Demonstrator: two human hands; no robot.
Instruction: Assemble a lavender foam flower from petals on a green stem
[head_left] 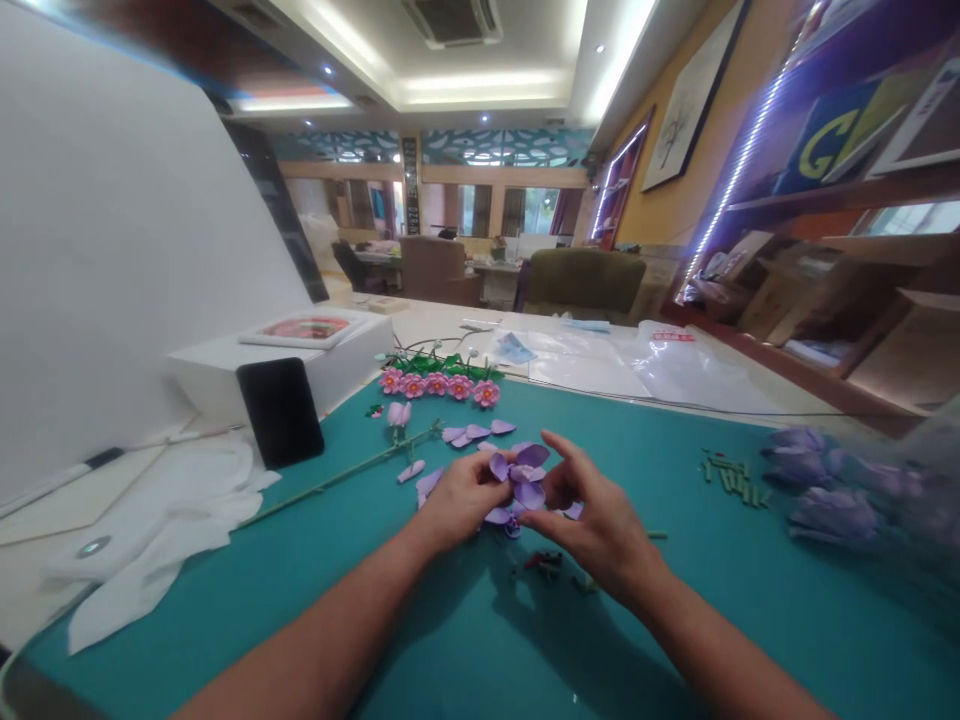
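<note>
A purple building-block flower (529,470) with spread petals is held above the green mat. My left hand (469,500) pinches it from the left, thumb and fingers closed at its centre. On the other side, my right hand (600,515) curls around its edge, thumb touching the lower petals and index finger raised. Loose purple petals (469,434) lie just beyond my left hand. Small dark and red pieces (544,566) lie below the flower, partly in shadow. To the left, a long green stem (337,475) rests near a pale purple bud (399,414).
Pink block flowers (436,384) line the mat's far edge. Green pieces (735,478) and finished-looking purple flowers (832,512) are at the right. A black phone (281,412) leans on a white box (352,355). White tissue (187,500) and plastic bags (592,360) lie around.
</note>
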